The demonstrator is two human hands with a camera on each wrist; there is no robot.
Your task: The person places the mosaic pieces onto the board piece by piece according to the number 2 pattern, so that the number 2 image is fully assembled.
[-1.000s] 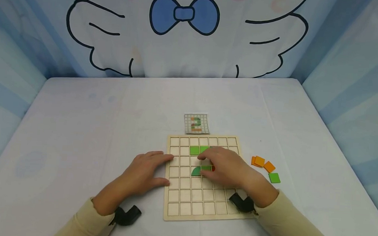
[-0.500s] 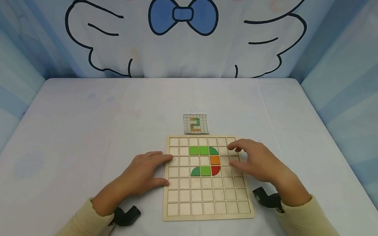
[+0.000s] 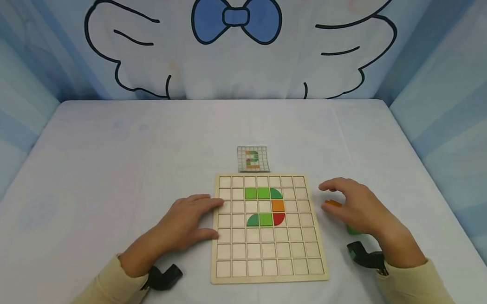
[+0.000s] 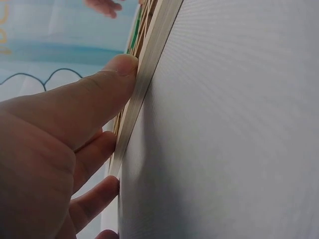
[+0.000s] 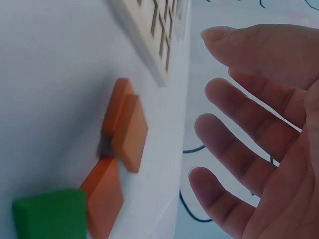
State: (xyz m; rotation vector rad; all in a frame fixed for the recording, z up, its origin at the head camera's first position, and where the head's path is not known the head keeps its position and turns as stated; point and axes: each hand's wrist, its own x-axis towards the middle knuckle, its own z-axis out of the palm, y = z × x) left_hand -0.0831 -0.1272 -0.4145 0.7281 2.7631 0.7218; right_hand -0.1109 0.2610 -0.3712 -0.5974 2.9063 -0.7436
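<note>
A wooden grid board lies on the table with several flat tiles in its cells. Light green squares, dark green quarter-rounds, an orange square and a red quarter-round form a hooked shape. My left hand touches the board's left edge, its thumb and fingertips against the rim in the left wrist view. Off the board's right side, my right hand hovers with spread fingers, holding nothing. Below it lie loose orange tiles and a green tile, partly hidden in the head view.
Behind the board lies a small card printed with a grid and a coloured figure. The white-covered table ends at a patterned curtain at the back and sides.
My right hand has lifted off the board and moved right to the loose tiles, uncovering the orange square and red quarter-round. The left hand has stayed at the edge.
</note>
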